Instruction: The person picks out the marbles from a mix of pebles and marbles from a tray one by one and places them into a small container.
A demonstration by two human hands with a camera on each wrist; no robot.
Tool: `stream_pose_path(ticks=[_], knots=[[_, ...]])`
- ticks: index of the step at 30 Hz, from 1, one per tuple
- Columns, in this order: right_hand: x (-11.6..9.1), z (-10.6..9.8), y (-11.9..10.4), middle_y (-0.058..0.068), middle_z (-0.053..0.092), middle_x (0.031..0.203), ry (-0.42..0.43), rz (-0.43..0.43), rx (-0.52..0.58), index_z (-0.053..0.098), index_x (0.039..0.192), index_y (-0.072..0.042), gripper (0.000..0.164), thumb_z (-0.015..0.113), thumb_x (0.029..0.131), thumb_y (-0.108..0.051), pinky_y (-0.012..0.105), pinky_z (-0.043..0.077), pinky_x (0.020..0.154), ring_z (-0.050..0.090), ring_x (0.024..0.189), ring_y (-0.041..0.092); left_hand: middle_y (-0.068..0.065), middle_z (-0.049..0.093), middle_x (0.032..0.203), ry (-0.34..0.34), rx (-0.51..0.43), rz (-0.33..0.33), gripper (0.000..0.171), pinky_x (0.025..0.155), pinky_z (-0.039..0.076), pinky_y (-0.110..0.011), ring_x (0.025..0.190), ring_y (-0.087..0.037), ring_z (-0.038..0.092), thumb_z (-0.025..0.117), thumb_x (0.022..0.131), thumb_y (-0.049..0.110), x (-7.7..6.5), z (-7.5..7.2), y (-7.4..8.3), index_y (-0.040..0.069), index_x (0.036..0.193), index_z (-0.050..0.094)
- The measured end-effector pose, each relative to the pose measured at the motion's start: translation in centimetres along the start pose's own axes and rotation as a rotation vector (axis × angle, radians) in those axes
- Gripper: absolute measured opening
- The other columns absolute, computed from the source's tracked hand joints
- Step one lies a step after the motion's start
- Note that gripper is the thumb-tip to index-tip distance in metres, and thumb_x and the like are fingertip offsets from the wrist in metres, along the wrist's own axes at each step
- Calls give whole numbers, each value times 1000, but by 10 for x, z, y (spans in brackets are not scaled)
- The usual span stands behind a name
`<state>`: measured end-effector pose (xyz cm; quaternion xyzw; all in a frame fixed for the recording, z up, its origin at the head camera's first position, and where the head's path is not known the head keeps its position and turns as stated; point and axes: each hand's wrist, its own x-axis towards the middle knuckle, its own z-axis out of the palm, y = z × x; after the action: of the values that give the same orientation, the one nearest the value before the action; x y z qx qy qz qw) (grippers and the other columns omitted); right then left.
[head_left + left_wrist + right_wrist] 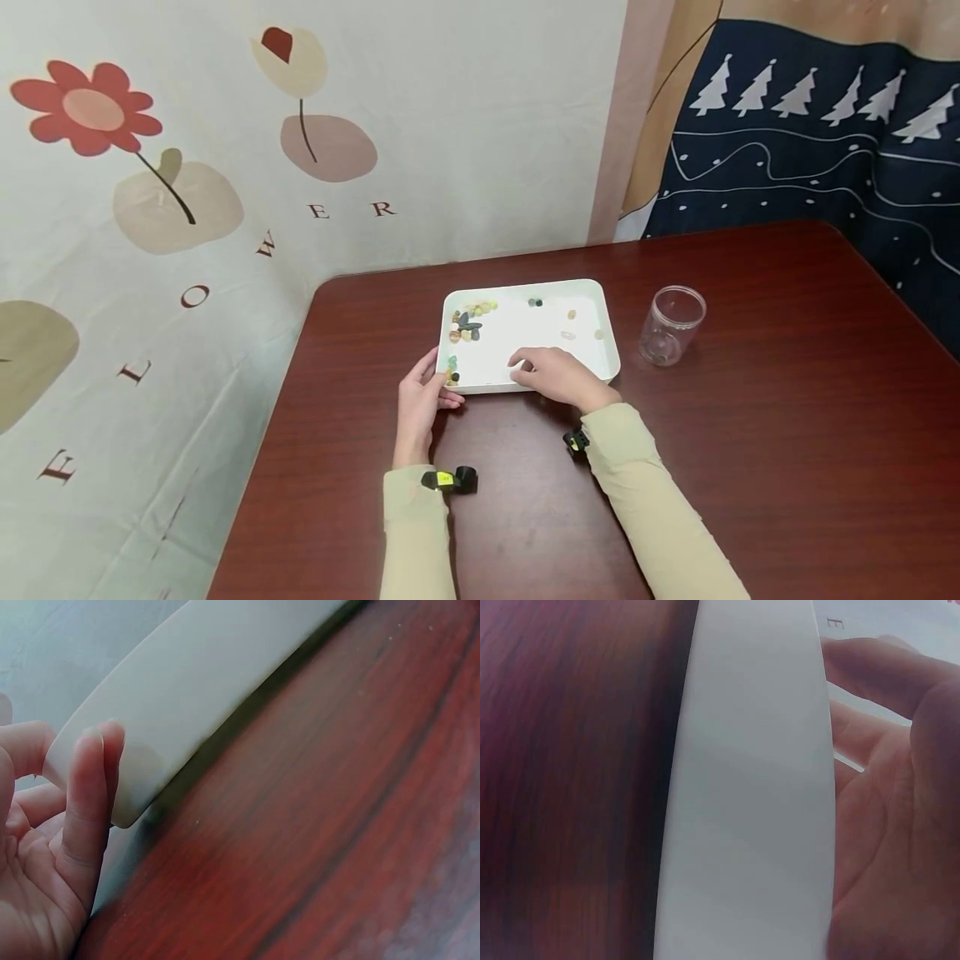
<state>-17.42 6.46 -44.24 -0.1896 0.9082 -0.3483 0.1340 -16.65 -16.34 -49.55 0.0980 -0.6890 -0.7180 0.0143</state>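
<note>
A shallow white tray (525, 294) lies on the table with small coloured pebbles inside. My left hand (420, 400) grips its near left corner, thumb over the rim and fingers against the outer wall, as the left wrist view also shows. Over the near part of the tray, my right hand (558, 375) reaches in with bent fingers, index and thumb a little apart above the white floor. Its fingertips are hidden behind the tray wall (750, 787) in the right wrist view. Dark pebbles (468, 325) cluster at the left, green ones (452, 364) by my left thumb.
A clear, lidless plastic jar (671, 329) stands on the brown table (750, 433), right of the tray. Two small dark pebbles (535, 302) lie near the tray's far edge, and several pale pebbles (568, 335) at its right. Printed cloth (480, 125) hangs behind the table.
</note>
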Motion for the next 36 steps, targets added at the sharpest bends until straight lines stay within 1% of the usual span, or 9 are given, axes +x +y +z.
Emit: stream_pose_path(ticks=[3,8,15,20,26,30,33,36], knots=[[5,3,-3,-1,63,91,-13,-1,3,61,108,-15,25,52,87,-26,28,46,73,57,80,11,-4,55,119,-4,-3,-9,51,46,53,-34,50,-26,60,46,79,1,0,0,1,16,127,49],[13,8,-3,-3,63,88,-20,-18,27,62,107,-14,25,53,86,-24,28,46,73,57,80,10,-7,52,122,-18,-5,-18,51,46,53,-35,50,-28,60,46,80,1,-1,0,3,15,129,47],[23,13,-4,-6,63,81,-17,-20,52,63,105,-13,23,53,85,-20,28,46,72,57,76,8,-5,53,121,-15,38,-33,53,48,53,-37,51,-29,61,46,79,0,0,-2,2,17,129,47],[30,16,-7,-3,63,83,-26,-22,26,64,103,-14,22,56,83,-15,27,46,72,57,78,10,-4,53,121,-21,51,-45,55,50,54,-38,52,-30,61,46,79,0,0,-1,2,20,130,46],[38,17,-13,-2,64,87,-52,-38,25,65,102,-14,22,60,80,-13,27,46,71,57,78,10,-5,53,121,-21,43,-35,55,49,54,-37,51,-29,61,46,79,-1,1,-3,5,19,130,45],[43,19,-17,-1,63,88,-76,-54,35,65,101,-14,22,61,80,-13,26,46,70,56,77,10,-3,53,121,-17,43,-41,55,49,54,-36,51,-29,61,46,79,-1,2,-3,5,19,129,46],[46,21,-18,-2,63,90,-94,-40,38,66,100,-14,20,61,81,-15,26,46,71,55,78,10,-4,53,122,-28,47,-50,54,49,54,-36,51,-28,61,46,80,0,1,-2,4,19,130,46],[49,23,-20,-2,63,91,-105,-36,37,67,98,-14,19,61,81,-17,27,46,71,55,79,11,-5,52,123,-40,51,-45,54,48,53,-35,50,-28,60,46,80,0,0,-2,4,18,131,45]])
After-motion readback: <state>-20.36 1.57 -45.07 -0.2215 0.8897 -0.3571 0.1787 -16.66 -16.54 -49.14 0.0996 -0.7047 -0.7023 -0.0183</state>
